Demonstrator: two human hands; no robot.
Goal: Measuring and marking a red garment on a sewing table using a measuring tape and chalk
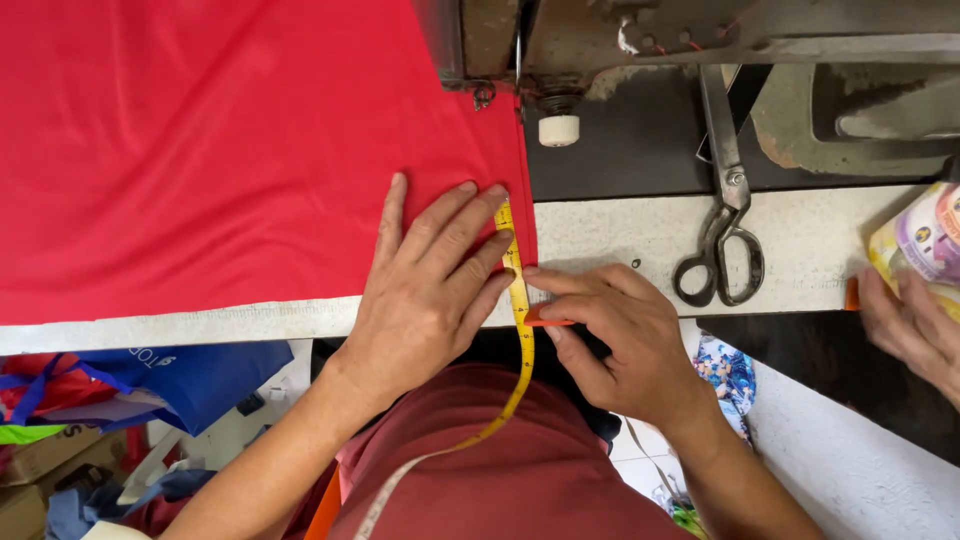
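Note:
A sheet of red fabric (pixel 220 150) lies over the left half of the white table (pixel 620 235). My left hand (pixel 425 285) presses flat on the fabric's right edge, fingers spread, pinning a yellow measuring tape (pixel 521 330) that runs along that edge and hangs down over my lap. My right hand (pixel 620 335) sits just right of the tape and pinches a small orange piece of chalk (pixel 545 320), its tip against the fabric edge.
Black scissors (pixel 725 225) lie on the table to the right. A sewing machine (pixel 650 50) stands behind, its white knob (pixel 559 130) near the fabric. Another person's hand (pixel 905 320) holds a colourful packet (pixel 925 245) at the far right. Bags (pixel 150 385) lie below left.

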